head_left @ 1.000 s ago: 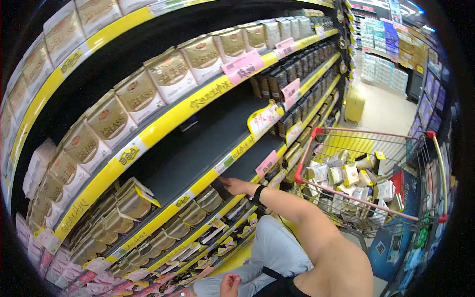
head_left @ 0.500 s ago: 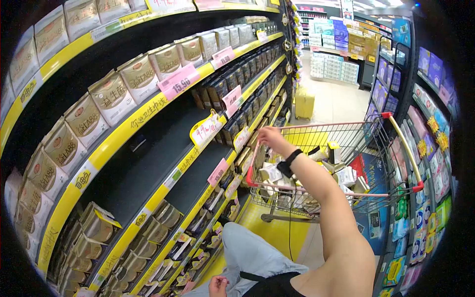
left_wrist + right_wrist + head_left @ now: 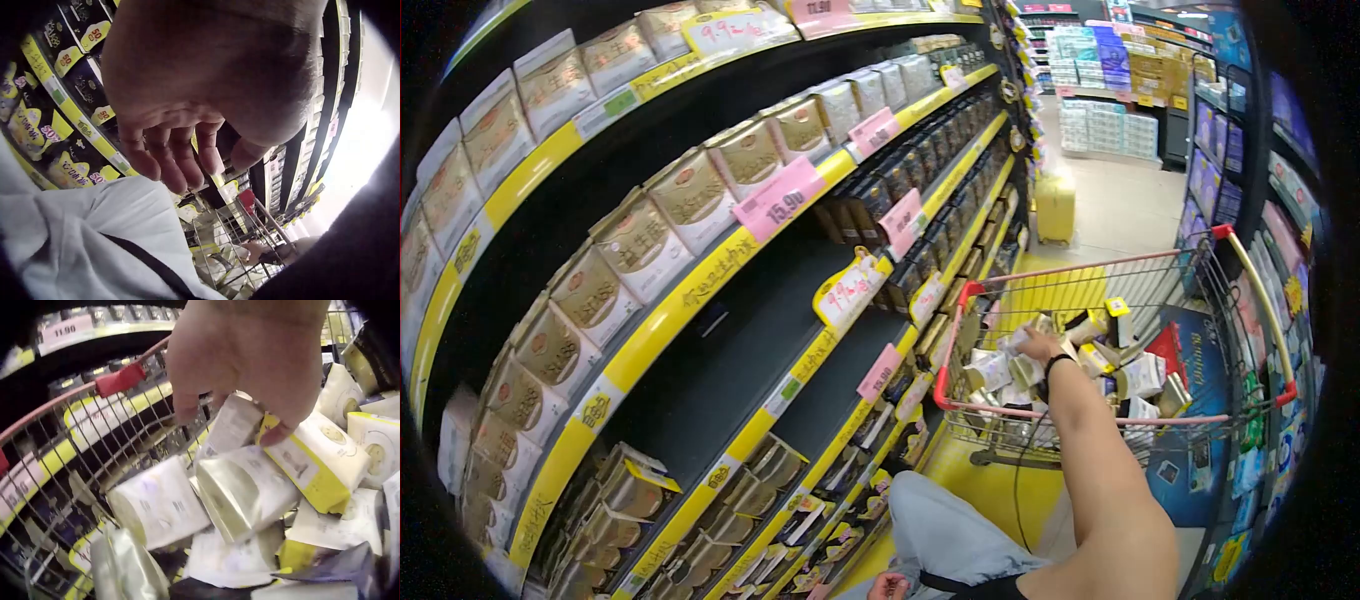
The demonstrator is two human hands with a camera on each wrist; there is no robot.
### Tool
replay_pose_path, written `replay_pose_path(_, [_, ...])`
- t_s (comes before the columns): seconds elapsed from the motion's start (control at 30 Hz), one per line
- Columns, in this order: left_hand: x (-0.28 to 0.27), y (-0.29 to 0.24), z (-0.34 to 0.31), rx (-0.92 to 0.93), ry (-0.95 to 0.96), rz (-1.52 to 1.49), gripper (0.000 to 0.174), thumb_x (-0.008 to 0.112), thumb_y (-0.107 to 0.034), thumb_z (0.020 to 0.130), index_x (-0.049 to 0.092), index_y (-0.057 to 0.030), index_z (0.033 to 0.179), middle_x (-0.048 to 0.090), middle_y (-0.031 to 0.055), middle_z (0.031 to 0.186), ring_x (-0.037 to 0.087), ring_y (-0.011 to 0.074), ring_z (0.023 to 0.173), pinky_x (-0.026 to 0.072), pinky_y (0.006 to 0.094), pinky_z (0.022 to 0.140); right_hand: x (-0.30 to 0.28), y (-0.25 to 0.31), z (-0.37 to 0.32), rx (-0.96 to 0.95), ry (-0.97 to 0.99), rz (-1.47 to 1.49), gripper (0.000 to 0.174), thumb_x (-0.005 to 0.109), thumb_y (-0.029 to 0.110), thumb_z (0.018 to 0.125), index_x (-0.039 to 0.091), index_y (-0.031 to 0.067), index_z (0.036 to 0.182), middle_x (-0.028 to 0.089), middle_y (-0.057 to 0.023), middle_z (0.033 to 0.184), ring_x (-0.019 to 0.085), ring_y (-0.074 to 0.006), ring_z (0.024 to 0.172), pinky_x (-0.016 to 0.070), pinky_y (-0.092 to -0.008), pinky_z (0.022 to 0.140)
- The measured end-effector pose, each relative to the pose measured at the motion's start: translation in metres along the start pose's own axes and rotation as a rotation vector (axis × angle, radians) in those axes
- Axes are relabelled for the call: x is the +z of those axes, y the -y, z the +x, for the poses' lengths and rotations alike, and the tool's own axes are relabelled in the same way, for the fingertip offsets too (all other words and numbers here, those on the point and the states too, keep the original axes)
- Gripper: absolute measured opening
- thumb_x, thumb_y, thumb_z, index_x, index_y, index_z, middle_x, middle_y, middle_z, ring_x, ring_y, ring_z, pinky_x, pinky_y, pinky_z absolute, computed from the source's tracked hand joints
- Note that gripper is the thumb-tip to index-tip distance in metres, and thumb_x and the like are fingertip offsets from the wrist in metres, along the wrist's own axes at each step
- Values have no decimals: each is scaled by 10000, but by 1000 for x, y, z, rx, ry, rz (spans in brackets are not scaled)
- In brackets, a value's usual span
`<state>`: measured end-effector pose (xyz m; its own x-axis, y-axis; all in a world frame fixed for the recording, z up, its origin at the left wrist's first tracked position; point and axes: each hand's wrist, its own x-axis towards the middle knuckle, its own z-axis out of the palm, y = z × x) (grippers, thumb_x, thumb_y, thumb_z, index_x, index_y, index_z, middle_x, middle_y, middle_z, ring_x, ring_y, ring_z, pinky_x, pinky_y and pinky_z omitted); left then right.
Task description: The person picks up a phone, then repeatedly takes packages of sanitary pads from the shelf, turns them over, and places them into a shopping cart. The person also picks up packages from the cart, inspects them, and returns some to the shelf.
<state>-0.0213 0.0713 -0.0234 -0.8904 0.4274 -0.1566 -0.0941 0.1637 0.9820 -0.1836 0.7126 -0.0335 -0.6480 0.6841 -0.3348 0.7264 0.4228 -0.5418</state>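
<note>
My right hand point(image 3: 1038, 345) is down in the shopping cart point(image 3: 960, 350), over a heap of packs. In the right wrist view, the right hand point(image 3: 247, 369) has its thumb at the edge of a yellow-and-white pack point(image 3: 312, 462) and its fingers spread to the left. A pale pack point(image 3: 228, 428) lies below the palm, between thumb and fingers; no grip on it shows. Near my lap is my left hand point(image 3: 889, 586), and the left wrist view shows this left hand point(image 3: 200, 94) empty, fingers hanging loosely bent above the trouser leg point(image 3: 100, 231).
Shelves with yellow edges point(image 3: 700, 275) and rows of gold-and-white packs point(image 3: 640, 235) run along the left. Beyond the cart stands a yellow case point(image 3: 1055, 208) on the aisle floor. More shelves with purple packs point(image 3: 1215, 135) are at the right. A cable hangs below the cart.
My right hand has moved from the shelf edge, past the cart's near corner, down into the packs. The left hand has stayed near the lap. The head view has swung about.
</note>
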Motion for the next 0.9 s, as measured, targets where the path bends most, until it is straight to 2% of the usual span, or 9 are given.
replay_pose_path(0.07, [-2, 6, 0, -8, -27, 20, 144, 609, -143, 964, 582, -45, 1065, 608, 18, 886, 568, 103, 811, 477, 265, 737, -3, 11, -18, 100, 3, 8, 909, 674, 527, 792, 248, 270, 1552, 136, -324, 1570, 55, -494, 1466, 50, -526, 1197])
replay_pose_path(0.1, [-3, 10, -1, -14, -33, 27, 144, 607, -146, 965, 581, -46, 1066, 607, 16, 882, 565, 101, 809, 476, 263, 734, -5, 23, -32, 127, -92, -45, 908, 719, 448, 775, 302, 183, 1537, 306, -309, 1520, 217, -462, 1445, 185, -465, 1190])
replay_pose_path(0.17, [-4, 14, -2, -12, -43, 26, 140, 604, -157, 970, 582, -52, 1059, 601, 10, 867, 552, 98, 788, 468, 255, 719, 29, -21, 38, 15, -59, 165, 883, 734, 378, 775, 332, 115, 1517, 400, -289, 1474, 379, -423, 1379, 306, -414, 1142])
replay_pose_path(0.3, [-2, 12, 3, 23, -63, 36, 125, 608, -165, 969, 592, -61, 1037, 599, 6, 852, 534, 98, 759, 459, 253, 692, 7, -10, 0, -108, -43, 331, 750, 733, 297, 759, 462, 63, 1419, 557, -253, 1335, 571, -336, 1209, 477, -387, 967])
replay_pose_path(0.4, [-2, 9, 6, -8, -51, 40, 126, 619, -177, 964, 599, -69, 1027, 595, 4, 833, 521, 98, 732, 454, 256, 666, 25, -26, 40, -141, -141, 382, 565, 727, 245, 727, 569, 41, 1230, 668, -203, 1089, 638, -314, 1046, 516, -411, 865])
replay_pose_path(0.5, [1, -27, 2, 37, -71, 58, 142, 630, -191, 958, 602, -71, 1028, 588, 7, 809, 519, 103, 711, 458, 266, 656, -8, 25, -1, -155, -537, 20, 442, 719, 308, 738, 649, 58, 1096, 679, -233, 1042, 651, -400, 957, 520, -427, 845])
replay_pose_path(0.63, [-7, -30, -9, 100, -162, 50, 176, 645, -206, 949, 600, -57, 1030, 589, 18, 804, 533, 114, 717, 476, 289, 680, -32, 79, -42, -506, -592, 196, 276, 701, 286, 803, 680, 21, 878, 685, -188, 812, 668, -328, 798, 517, -403, 750])
replay_pose_path(0.77, [-21, -16, -20, 29, -129, -53, 136, 611, -199, 974, 594, -73, 1023, 592, 18, 846, 550, 116, 770, 482, 299, 726, -18, 141, -116, -890, -4, 627, 138, 668, 176, 879, 581, 76, 917, 568, 24, 866, 519, -86, 767, 438, -253, 657])
replay_pose_path(0.9, [-33, -27, -33, -24, -84, -271, 123, 559, -202, 1010, 582, -82, 1021, 586, 11, 882, 550, 116, 788, 462, 279, 721, 20, 202, -238, -1102, 407, 752, 70, 657, 71, 840, 598, 60, 876, 606, -14, 913, 555, -119, 886, 463, -281, 798])
